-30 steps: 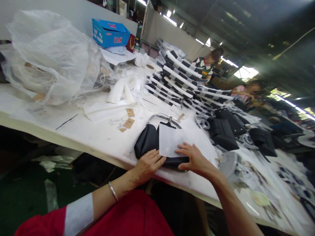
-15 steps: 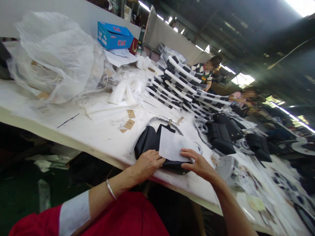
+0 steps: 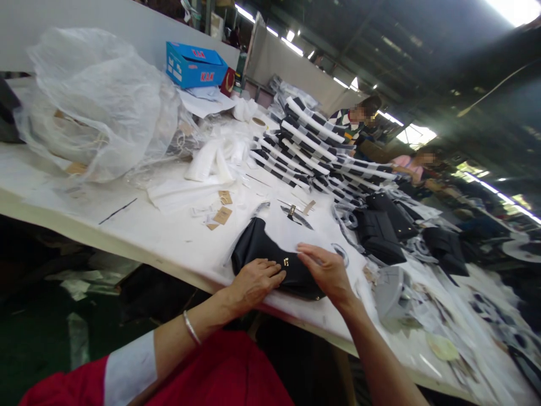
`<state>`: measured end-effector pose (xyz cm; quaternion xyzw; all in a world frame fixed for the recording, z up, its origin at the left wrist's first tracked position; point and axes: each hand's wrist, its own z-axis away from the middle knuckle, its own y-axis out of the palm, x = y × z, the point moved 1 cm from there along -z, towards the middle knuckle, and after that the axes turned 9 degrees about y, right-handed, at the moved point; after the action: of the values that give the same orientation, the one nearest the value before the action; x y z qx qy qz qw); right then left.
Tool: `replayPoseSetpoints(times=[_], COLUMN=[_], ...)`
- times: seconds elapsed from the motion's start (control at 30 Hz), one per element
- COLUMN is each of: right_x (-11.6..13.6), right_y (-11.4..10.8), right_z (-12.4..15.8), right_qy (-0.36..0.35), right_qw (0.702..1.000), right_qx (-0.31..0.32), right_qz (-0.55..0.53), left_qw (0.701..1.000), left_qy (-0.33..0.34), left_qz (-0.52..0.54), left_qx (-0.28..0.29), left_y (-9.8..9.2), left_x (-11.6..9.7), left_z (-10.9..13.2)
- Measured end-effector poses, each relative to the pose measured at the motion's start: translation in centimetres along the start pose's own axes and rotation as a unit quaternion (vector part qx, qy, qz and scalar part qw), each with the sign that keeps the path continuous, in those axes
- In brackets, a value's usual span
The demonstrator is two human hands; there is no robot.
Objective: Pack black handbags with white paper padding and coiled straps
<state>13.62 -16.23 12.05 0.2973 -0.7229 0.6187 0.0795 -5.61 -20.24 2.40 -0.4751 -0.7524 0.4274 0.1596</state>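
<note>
A black handbag (image 3: pixel 253 248) lies on the white table near its front edge, with a small gold clasp piece (image 3: pixel 286 262) on its front and a strap buckle (image 3: pixel 291 211) above. My left hand (image 3: pixel 257 279) rests with flat fingers on the bag's lower left part. In a pinch at the bag's right side, my right hand (image 3: pixel 327 273) grips the edge of a thin white sheet (image 3: pixel 281 232). That sheet is turned up over the bag's upper part and hides the flap there.
Brown paper tags (image 3: pixel 222 215) lie behind the bag. A large clear plastic bag (image 3: pixel 101 101) and a blue box (image 3: pixel 196 65) stand at the back left. Stacked black-and-white wrapped strips (image 3: pixel 313 146), more black bags (image 3: pixel 380 237) and a tape dispenser (image 3: pixel 393 293) are rightward. Two people work beyond.
My right hand has moved left and a little up, lifting the white sheet's lower edge away from the bag's front. The gold clasp piece now shows. My left hand stays in place.
</note>
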Motion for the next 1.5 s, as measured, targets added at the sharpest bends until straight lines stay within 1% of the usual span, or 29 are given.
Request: replayPoseSetpoints(times=[0.07, 0.1, 0.13, 0.2, 0.3, 0.37, 0.47, 0.57, 0.63, 0.8, 0.93, 1.03, 1.13, 1.27, 1.4, 1.5], right_x=[0.5, 0.4, 0.2, -0.3, -0.7, -0.6, -0.1, 0.3, 0.5, 1.0, 0.8, 0.2, -0.4, 0.1, 0.8, 0.9], right_y=[2.0, 2.8, 3.4, 3.8, 3.2, 2.8, 2.7, 3.1, 3.5, 4.3, 4.5, 4.0, 2.8, 1.8, 2.2, 2.7], right_z=[0.4, 0.7, 1.0, 1.7, 2.1, 2.0, 1.5, 0.8, 0.6, 0.7, 0.9, 0.7, 0.4, 0.2, 0.7, 1.3], right_qy=[-0.035, -0.045, -0.050, -0.058, -0.072, -0.069, -0.022, 0.037, 0.055, 0.068, 0.065, 0.049, 0.016, -0.016, -0.029, -0.042], right_qw=[0.998, 0.996, 0.994, 0.992, 0.987, 0.982, 0.979, 0.971, 0.968, 0.968, 0.966, 0.968, 0.966, 0.944, 0.929, 0.932], right_qx=[0.057, 0.075, 0.083, 0.087, 0.104, 0.117, 0.103, 0.078, 0.072, 0.074, 0.078, 0.092, 0.129, 0.176, 0.189, 0.171], right_qz=[0.016, 0.029, 0.042, 0.068, 0.103, 0.129, 0.177, 0.221, 0.234, 0.231, 0.238, 0.227, 0.223, 0.279, 0.317, 0.318], left_qw=[1.000, 1.000, 1.000, 1.000, 1.000, 0.999, 0.999, 0.999, 0.999, 0.999, 0.999, 0.999, 0.998, 0.998, 0.998, 0.996], left_qy=[-0.004, -0.006, -0.007, -0.009, -0.004, -0.001, 0.005, 0.003, 0.000, 0.002, -0.001, 0.001, 0.007, -0.007, 0.004, 0.033], left_qz=[0.001, 0.003, 0.005, 0.009, 0.018, 0.022, 0.020, 0.021, 0.026, 0.029, 0.026, 0.023, 0.024, 0.018, 0.012, 0.018], left_qx=[0.002, 0.004, 0.005, -0.002, -0.019, -0.028, -0.040, -0.037, -0.032, -0.034, -0.030, -0.040, -0.061, -0.062, -0.060, -0.085], left_y=[-0.2, -0.3, -0.3, -0.4, -0.2, -0.1, 0.0, 0.0, 0.0, -0.1, 0.0, 0.0, -0.1, 0.0, 0.1, -0.8], left_x=[-0.1, -0.2, -0.2, -0.3, -0.3, -0.2, -0.1, -0.1, -0.2, -0.3, -0.2, -0.2, -0.1, -0.2, -0.2, -0.7], left_z=[-0.1, -0.1, 0.0, 0.1, 0.4, 0.6, 0.6, 0.5, 0.5, 0.5, 0.6, 0.6, 0.5, 0.6, 0.9, 1.0])
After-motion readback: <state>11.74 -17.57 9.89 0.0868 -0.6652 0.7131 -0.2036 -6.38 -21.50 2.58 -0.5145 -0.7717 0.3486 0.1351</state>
